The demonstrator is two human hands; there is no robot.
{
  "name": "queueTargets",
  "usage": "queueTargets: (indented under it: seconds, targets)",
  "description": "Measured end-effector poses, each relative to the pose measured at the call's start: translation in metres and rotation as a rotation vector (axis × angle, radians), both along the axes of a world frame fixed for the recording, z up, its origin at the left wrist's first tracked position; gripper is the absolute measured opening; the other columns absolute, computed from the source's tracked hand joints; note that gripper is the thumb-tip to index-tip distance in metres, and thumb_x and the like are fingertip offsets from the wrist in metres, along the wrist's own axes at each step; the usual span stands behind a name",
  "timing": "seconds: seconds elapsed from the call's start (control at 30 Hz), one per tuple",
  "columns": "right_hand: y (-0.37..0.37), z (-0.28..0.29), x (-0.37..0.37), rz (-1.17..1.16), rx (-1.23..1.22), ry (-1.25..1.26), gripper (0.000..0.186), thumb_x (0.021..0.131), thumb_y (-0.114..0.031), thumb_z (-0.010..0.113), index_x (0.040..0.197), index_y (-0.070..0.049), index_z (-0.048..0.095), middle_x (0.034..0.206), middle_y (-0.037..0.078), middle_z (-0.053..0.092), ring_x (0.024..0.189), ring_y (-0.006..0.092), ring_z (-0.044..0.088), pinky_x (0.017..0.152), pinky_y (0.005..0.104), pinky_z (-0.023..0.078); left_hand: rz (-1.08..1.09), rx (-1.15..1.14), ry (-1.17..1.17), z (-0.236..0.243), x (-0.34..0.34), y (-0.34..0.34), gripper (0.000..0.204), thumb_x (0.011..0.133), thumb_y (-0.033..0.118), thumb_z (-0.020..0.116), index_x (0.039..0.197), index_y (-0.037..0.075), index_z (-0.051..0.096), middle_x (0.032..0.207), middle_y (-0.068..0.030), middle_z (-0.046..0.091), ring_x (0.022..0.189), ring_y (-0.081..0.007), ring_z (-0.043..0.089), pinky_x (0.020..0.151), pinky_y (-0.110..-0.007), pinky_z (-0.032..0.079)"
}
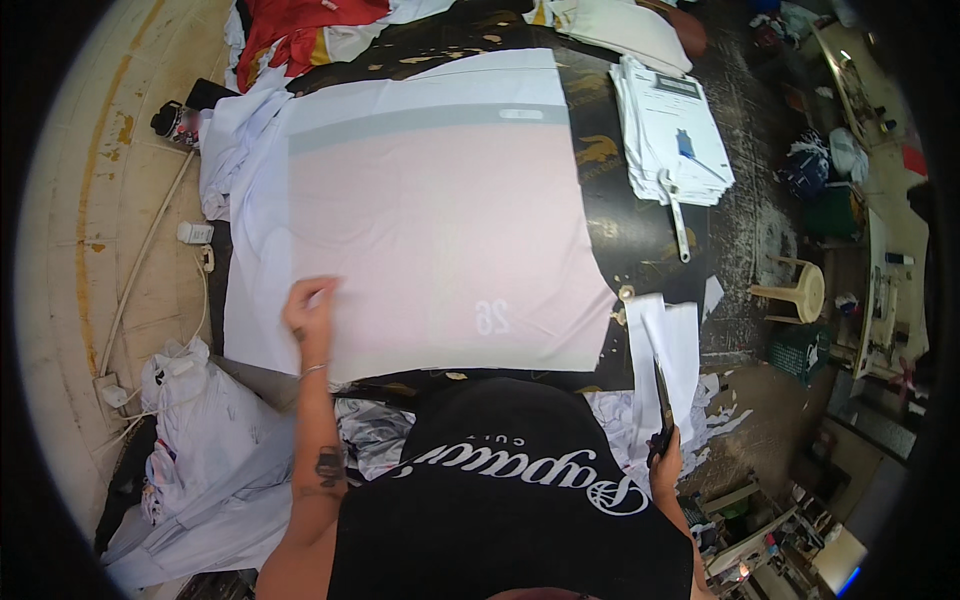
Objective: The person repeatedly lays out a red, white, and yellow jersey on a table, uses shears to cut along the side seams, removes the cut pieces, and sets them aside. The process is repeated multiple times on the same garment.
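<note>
Head view: left hand (308,308) pressed flat, fingers released, on the near-left corner of the pale pink sheet (440,230) spread across the dark surface (640,235). Right hand (664,462) clenched on scissors (660,385), just right of the sheet. Keep the sheet taut before cutting.

Head-worn fisheye, looking steeply down, worktable (640,240) close

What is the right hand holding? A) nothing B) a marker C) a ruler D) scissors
D: the right hand grips dark scissors pointing up over the white paper sheet at the table's right edge, while the left hand rests flat on the pale fabric.
</note>
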State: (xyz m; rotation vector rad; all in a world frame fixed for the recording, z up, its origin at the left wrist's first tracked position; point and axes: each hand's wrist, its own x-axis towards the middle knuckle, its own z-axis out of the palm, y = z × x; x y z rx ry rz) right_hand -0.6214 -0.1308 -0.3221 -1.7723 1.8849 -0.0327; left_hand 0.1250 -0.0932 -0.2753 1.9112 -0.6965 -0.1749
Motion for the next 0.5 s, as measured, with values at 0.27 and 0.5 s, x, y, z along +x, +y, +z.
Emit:
queueTargets:
  seconds: [0.27,0.5]
  targets:
    - [-0.112,-0.047,0.176,-0.006,-0.211,-0.357,0.073,0.089,-0.015,0.083,0.149,0.007,0.048,0.128,0.031,0.068,0.119,0.0413,0.068,0.102,0.0419,0.051,0.758,0.633,0.073,-0.097,0.094,0.272,0.038,0.103,0.034,0.065,0.097,-0.003,0.072,0.092,-0.0149,0.075,0.079,-0.0302,0.068,0.083,-0.041,0.056]
    - [-0.149,-0.033,0.307,0.195,-0.363,-0.102,0.059,0.086,-0.002,0.067,0.142,0.002,0.051,0.109,0.034,0.07,0.103,0.0545,0.066,0.091,0.0598,0.05,0.755,0.95,-0.374,-0.154,0.068,0.228,0.038,0.093,0.033,0.07,0.117,0.003,0.07,0.108,-0.0209,0.076,0.099,-0.0445,0.07,0.092,-0.047,0.055]
